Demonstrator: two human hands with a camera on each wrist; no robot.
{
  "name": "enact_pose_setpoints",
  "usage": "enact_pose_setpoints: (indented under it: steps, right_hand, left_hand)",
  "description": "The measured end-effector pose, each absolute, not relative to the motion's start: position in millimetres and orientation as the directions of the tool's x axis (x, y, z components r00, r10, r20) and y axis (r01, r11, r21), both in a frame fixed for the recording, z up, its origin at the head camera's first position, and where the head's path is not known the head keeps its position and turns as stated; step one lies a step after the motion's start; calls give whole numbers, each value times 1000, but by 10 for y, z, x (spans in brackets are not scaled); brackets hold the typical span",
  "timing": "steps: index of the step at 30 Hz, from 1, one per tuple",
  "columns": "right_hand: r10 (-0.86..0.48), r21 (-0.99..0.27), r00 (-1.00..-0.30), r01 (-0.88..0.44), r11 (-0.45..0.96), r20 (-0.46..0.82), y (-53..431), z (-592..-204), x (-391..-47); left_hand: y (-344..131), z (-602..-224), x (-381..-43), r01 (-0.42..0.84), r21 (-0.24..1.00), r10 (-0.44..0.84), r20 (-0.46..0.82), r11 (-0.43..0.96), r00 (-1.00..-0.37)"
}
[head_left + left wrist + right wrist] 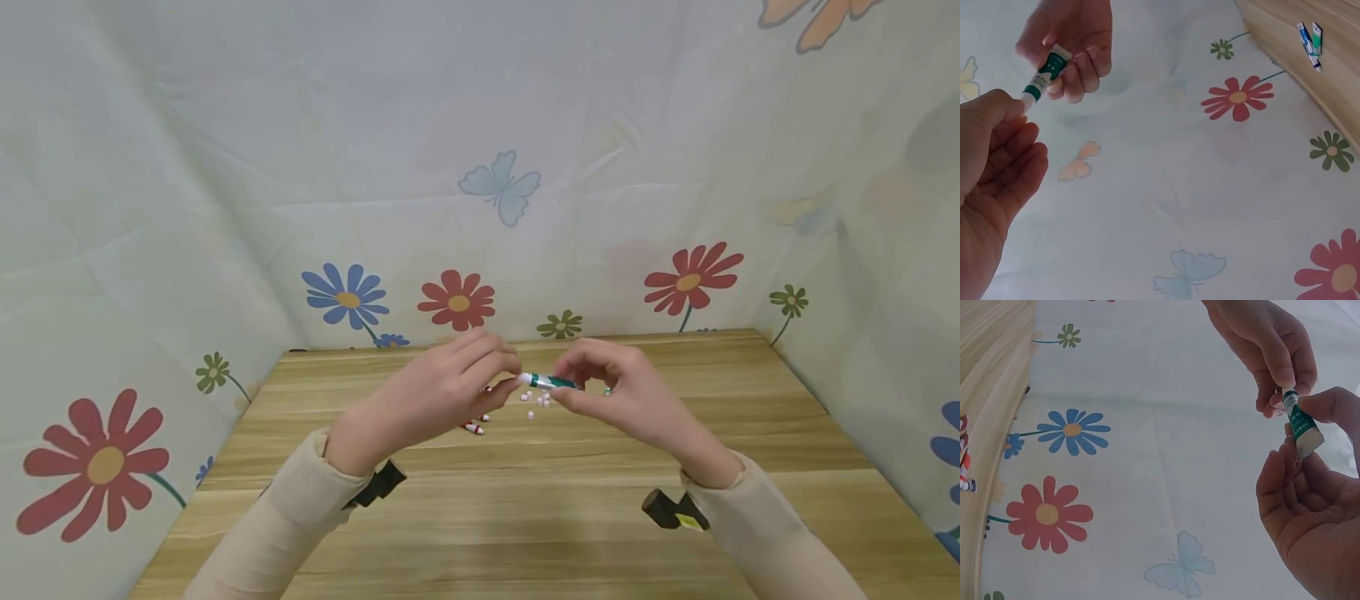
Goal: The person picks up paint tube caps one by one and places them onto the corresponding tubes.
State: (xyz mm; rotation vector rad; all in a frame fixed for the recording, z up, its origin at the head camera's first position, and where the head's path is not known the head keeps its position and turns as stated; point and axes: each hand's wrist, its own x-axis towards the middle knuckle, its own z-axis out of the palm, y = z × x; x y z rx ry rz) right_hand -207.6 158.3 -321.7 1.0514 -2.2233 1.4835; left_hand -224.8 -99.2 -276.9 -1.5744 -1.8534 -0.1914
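Note:
A small green-and-white paint tube [547, 382] is held between the two hands above the wooden table. My right hand [626, 392] grips the tube's body between thumb and fingers, near its flat crimped end [1310, 444]. With thumb and fingertips, my left hand [442, 387] pinches the white cap [1027, 101] at the other end. The cap's lower part is hidden by the left fingers. In the right wrist view the tube [1298, 419] slants down from the left hand [1272, 350] to the right.
Several small white caps [531, 414] lie on the table [525, 517] beyond the hands. Red-marked tubes [472, 428] rest partly behind the left hand. Blue and green tubes [1317, 39] lie on the table at the right. A flowered cloth [495, 108] stands behind and at both sides.

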Motion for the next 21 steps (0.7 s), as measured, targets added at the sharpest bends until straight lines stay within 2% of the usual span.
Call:
enact_pose_setpoints:
  steps: [2, 5, 8, 11, 16, 21]
  right_hand:
    - [-409, -644, -669, -732, 222, 620, 1574, -3220, -2068]
    - [-388, -530, -587, -809, 253, 711, 1560, -3218, -2057]
    - [-378, -414, -500, -863, 288, 779, 1545, -3206, -2044]
    - [-384, -346, -446, -888, 302, 809, 1532, -3192, -2039]
    - [-398, -268, -390, -906, 328, 830, 1517, -3200, -2048]
    - [-396, -248, -366, -915, 319, 842, 1507, -3214, -2052]
  left_hand:
    - [-994, -2780, -2263, 945, -214, 793, 605, 246, -69]
    - [-1001, -2798, -2283, 971, -54, 767, 625, 232, -149]
    - [-1002, -2809, -2290, 968, 88, 754, 611, 236, -239]
    - [-1000, -2816, -2288, 950, 189, 741, 593, 251, -314]
    - [-988, -2834, -2286, 926, 254, 727, 574, 279, -377]
    - [-962, -2865, -2275, 928, 230, 730, 573, 293, -372]
